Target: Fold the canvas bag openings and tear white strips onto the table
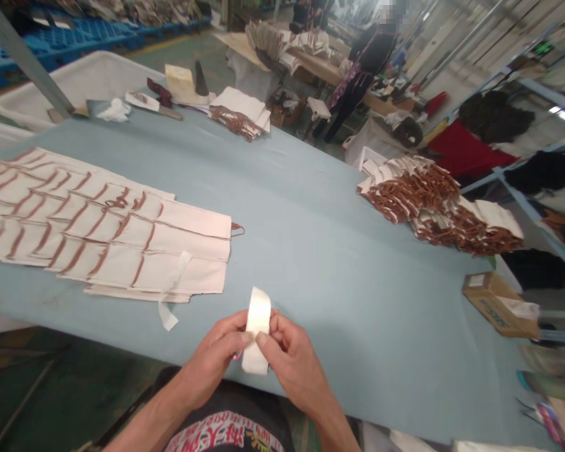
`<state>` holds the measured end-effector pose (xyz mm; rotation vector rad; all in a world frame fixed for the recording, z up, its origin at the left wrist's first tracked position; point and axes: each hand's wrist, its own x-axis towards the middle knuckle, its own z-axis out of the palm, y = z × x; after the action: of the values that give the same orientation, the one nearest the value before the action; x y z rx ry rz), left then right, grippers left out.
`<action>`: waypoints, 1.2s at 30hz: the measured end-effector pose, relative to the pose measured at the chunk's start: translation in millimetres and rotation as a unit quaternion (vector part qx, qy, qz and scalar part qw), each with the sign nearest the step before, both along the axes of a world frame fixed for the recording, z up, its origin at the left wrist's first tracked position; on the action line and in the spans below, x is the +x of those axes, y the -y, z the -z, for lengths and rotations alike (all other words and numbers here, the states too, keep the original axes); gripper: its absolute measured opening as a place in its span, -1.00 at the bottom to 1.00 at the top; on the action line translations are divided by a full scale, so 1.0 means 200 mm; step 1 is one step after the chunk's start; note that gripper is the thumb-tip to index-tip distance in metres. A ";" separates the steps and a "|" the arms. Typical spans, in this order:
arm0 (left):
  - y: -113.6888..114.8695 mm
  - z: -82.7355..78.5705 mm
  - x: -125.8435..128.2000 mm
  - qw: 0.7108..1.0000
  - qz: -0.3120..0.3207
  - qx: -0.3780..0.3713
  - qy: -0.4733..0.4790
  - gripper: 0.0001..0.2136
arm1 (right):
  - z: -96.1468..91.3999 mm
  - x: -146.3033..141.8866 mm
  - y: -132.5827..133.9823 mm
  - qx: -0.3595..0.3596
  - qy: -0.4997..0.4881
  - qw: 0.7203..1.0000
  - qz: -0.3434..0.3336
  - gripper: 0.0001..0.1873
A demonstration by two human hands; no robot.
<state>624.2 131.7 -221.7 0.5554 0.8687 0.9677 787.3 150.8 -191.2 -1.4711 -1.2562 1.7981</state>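
Note:
My left hand (211,358) and my right hand (289,364) pinch a strip of white fabric tape (257,329) between thumbs and fingers, just above the table's near edge. The strip stands upright and looks folded or looped, with its lower end hanging below my fingers. Up and to the left, rows of cream fabric pieces (103,226) with brown stripes lie overlapped on the pale blue table (306,351). A loose white strip (174,285) lies across their near corner, well apart from both hands.
A heap of cloth pieces with brown leather strips (437,207) lies at the table's right side, near a cardboard box (496,307). Stacks of cloth and a white bin (66,88) stand at the far edge. A co-worker (362,75) stands beyond, beside shelves holding dark material.

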 end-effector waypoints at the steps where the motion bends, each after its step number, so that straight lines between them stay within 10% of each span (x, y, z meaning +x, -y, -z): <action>1: 0.01 -0.01 0.02 1.000 0.000 -0.006 0.010 -0.55 | 0.00 0.01 0.00 -0.007 -0.011 1.000 0.008 -0.65; 7: 0.06 -0.02 0.13 1.000 0.019 -0.014 0.015 -0.33 | -0.02 0.10 -0.02 -0.002 -0.057 0.997 0.059 -0.60; 19: 0.11 -0.16 0.30 0.977 0.021 0.056 -0.204 -0.60 | 0.00 0.25 -0.03 0.059 -0.078 0.985 0.139 -0.63; 36: 0.17 -0.22 0.33 0.917 -0.015 0.078 -0.390 -0.77 | 0.10 0.38 0.06 -0.217 -0.342 0.909 0.100 -0.68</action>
<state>690.9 97.7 -177.0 1.1065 1.5181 0.8434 862.7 138.8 -212.2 -0.9520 -0.3580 2.2457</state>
